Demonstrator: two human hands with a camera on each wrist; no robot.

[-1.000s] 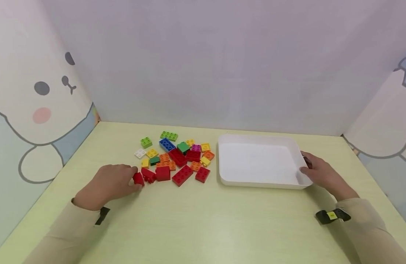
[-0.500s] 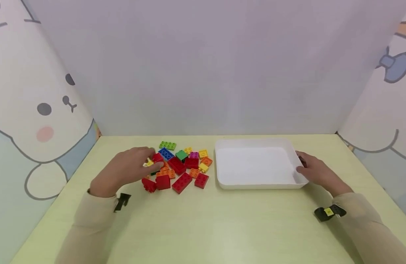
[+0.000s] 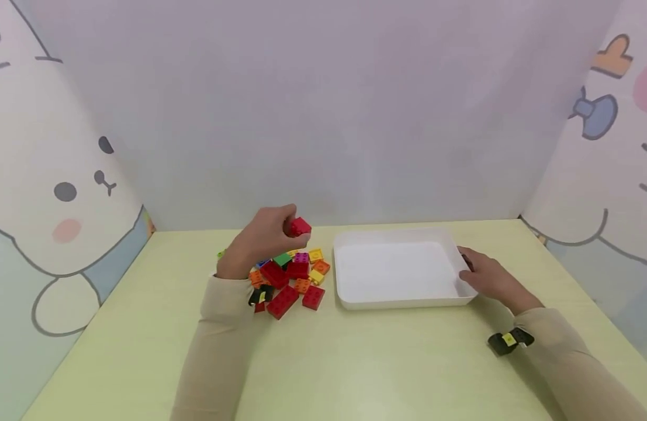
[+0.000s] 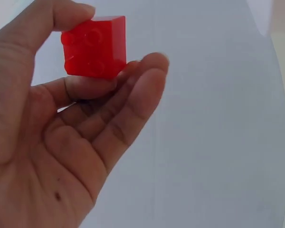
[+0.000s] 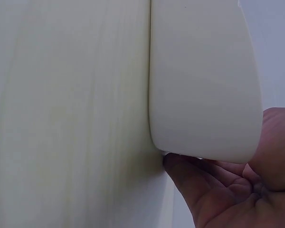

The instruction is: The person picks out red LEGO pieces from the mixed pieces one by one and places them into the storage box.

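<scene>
My left hand (image 3: 261, 237) pinches a red toy building block (image 3: 301, 227) between thumb and fingers, raised above the pile. In the left wrist view, the block (image 4: 95, 50) shows its round studs, with the other fingers extended below it. My right hand (image 3: 494, 279) grips the right side of a white rectangular tray (image 3: 397, 270), thumb over the rim. In the right wrist view, fingers (image 5: 185, 173) reach under the tray's edge (image 5: 204, 85). Nothing lies inside the tray.
Left of the tray lie several toy blocks, among them a long red block (image 3: 283, 302), a smaller red block (image 3: 313, 297) and a yellow block (image 3: 315, 255). My left forearm covers part of the pile. A pale wall (image 3: 355, 117) stands behind the table (image 3: 365, 362).
My left hand has lifted the red block from the pile's left edge and carried it right and upward over the other blocks. My right hand keeps its grip on the tray. The head view has shifted slightly.
</scene>
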